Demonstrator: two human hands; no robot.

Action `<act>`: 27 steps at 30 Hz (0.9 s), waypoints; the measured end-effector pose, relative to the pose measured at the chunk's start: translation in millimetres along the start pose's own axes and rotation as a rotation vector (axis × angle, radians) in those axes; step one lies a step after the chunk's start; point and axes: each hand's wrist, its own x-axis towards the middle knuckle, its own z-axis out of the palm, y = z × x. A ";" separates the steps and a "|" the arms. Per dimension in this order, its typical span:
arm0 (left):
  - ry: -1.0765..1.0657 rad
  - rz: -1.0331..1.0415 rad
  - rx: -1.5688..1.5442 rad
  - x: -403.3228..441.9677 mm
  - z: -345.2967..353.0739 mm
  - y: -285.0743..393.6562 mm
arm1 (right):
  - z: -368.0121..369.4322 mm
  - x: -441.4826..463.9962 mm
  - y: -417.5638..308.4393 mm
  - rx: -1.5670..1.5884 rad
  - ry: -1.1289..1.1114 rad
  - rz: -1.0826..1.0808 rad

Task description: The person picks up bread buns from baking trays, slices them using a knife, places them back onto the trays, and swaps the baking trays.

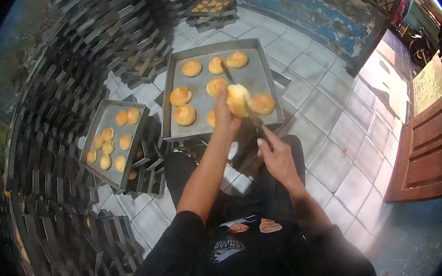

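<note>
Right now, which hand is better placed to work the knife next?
Likely the right hand: it grips the knife at its near end, while the left hand is occupied holding a bun over the tray.

I saw one bun [210,119] half hidden at the left hand's [224,112] nine o'clock; the right hand's [277,158] tool [255,121] blurred, at its eleven.

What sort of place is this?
Probably a small bakery workroom: golden buns on a large metal tray, more on a smaller tray beside it, and dark metal trays stacked high on the left.
</note>
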 end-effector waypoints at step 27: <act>0.088 0.006 0.050 2.9 10.5 16.1 | 18.9 -17.1 46.2 0.105 -0.033 0.076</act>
